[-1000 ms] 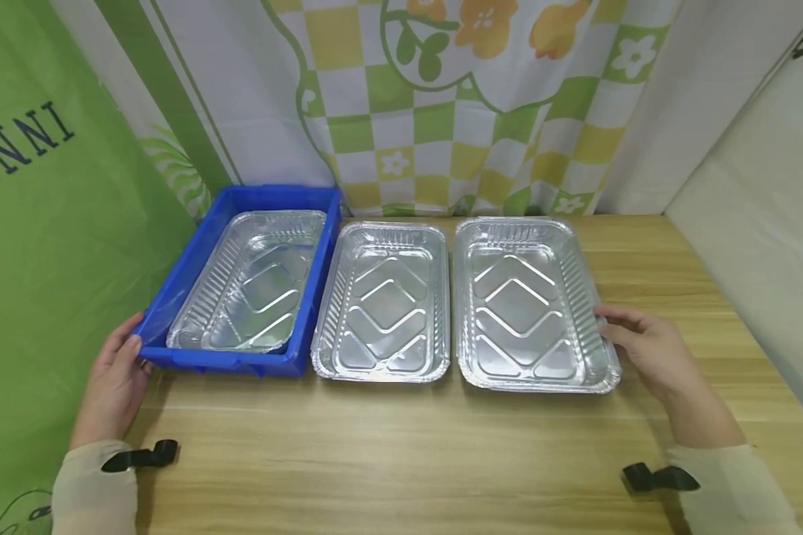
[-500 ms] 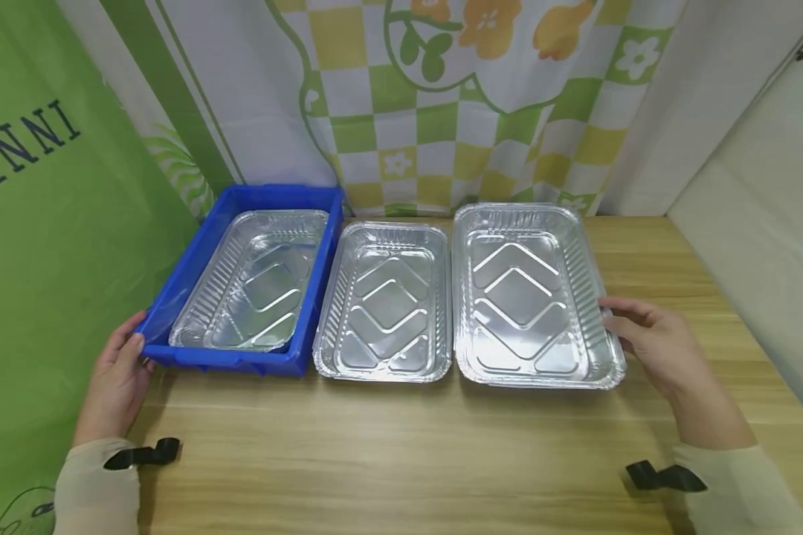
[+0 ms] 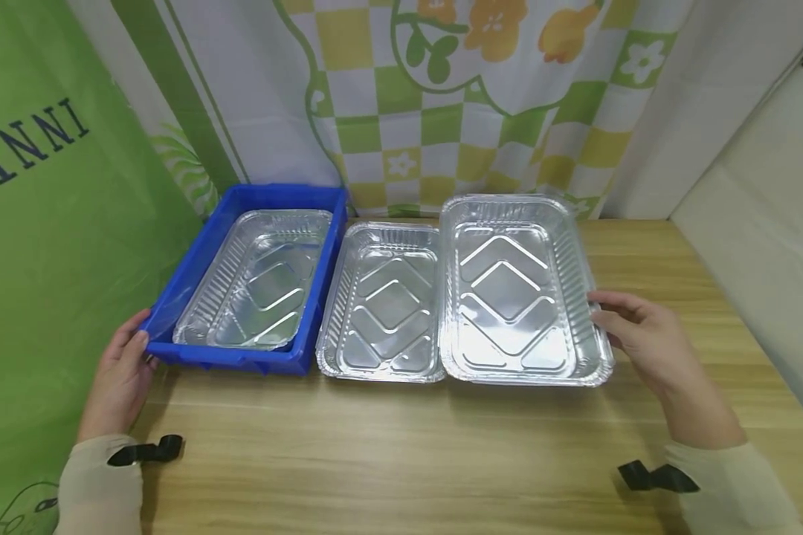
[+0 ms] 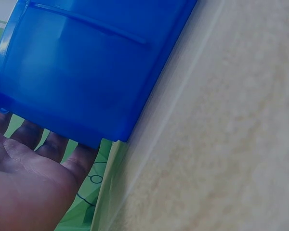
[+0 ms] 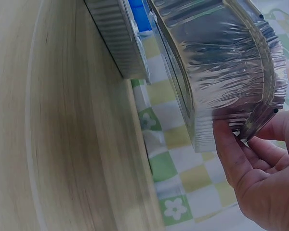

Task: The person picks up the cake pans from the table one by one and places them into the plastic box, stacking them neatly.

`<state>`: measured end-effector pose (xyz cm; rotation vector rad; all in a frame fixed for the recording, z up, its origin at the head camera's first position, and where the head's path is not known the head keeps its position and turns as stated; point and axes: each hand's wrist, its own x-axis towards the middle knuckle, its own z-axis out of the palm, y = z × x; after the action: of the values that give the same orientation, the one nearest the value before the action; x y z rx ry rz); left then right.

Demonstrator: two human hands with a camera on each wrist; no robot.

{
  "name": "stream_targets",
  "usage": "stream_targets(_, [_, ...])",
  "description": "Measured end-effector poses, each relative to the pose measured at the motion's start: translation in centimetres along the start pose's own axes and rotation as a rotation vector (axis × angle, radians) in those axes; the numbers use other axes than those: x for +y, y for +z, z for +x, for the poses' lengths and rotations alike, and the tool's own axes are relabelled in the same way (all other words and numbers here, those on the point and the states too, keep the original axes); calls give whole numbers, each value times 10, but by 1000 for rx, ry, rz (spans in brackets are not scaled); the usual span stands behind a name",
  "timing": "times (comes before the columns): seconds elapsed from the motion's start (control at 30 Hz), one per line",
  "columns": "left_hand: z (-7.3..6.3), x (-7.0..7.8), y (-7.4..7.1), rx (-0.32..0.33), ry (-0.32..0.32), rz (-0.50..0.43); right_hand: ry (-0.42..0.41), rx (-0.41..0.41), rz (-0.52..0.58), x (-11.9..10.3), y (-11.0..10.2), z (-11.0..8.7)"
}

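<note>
My right hand (image 3: 656, 349) pinches the right rim of an aluminium foil tray (image 3: 508, 293). In the right wrist view this foil tray (image 5: 226, 72) is raised off the tabletop, thumb and fingers at its rim. From the head, its left edge overlaps the right rim of a second foil tray (image 3: 389, 316) lying on the table. To the left, a blue plastic crate (image 3: 224, 358) has a third foil tray (image 3: 271, 279) inside it. My left hand (image 3: 117, 375) grips the crate's near left corner; the left wrist view shows fingers (image 4: 53, 144) against the blue wall.
A wooden table (image 3: 375, 461) carries everything. Behind it hangs a checked, flowered curtain (image 3: 401, 119). A green cloth (image 3: 60, 245) borders the left side close to the crate, and a pale wall (image 3: 769, 200) stands on the right.
The right-hand foil tray has risen off the table and shifted left, now overlapping the middle tray's rim; my right hand moves with it. The left hand and crate stay in place.
</note>
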<state>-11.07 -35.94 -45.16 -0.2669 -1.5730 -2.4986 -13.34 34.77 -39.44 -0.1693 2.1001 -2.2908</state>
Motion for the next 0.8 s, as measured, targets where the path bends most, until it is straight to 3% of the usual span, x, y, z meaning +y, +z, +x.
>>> stream_targets(0.57, [-2,2,2,10,5,23,9,-4,-41,-3,32,13])
stream_targets(0.8, [-1,1,2,2,0,17,36,20,-126,-6,46,17])
